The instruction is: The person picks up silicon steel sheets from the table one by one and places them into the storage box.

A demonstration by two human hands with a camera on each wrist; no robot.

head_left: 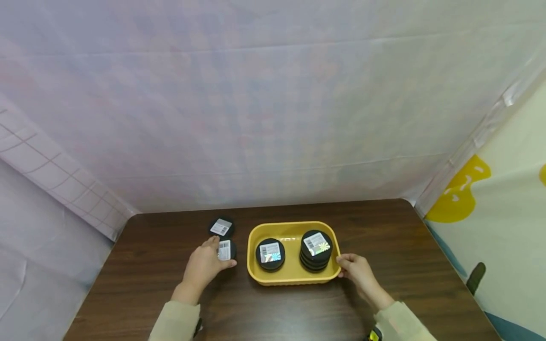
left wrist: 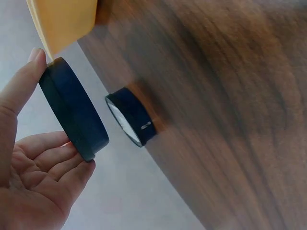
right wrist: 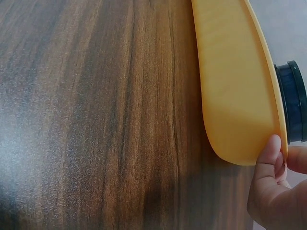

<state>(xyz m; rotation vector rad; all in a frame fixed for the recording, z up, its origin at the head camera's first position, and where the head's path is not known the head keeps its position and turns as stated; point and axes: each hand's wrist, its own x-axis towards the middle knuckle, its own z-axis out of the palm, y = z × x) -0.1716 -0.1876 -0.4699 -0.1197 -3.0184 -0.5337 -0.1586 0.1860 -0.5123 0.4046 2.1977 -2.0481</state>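
Note:
My left hand [head_left: 202, 266] grips a flat round black container [head_left: 224, 249] by its edge, thumb on one side and fingertips on the other. In the left wrist view, this black container [left wrist: 74, 109] appears edge-on, tilted, near a yellow tray. Behind it on the table lies another black container [head_left: 221, 228] with a white barcode label. My right hand [head_left: 359, 273] pinches the right rim of the yellow tray [head_left: 291, 255], thumb outside in the right wrist view. Inside the tray, a labelled black container [head_left: 270, 255] sits at left and a stack of several black containers [head_left: 315, 249] at right.
Everything stands on a dark wooden table [head_left: 392, 246]. A pale fabric wall [head_left: 273, 118] rises along its back edge, with more cloth at both sides. The yellow tray's front wall [head_left: 294, 282] stands a little above the tabletop.

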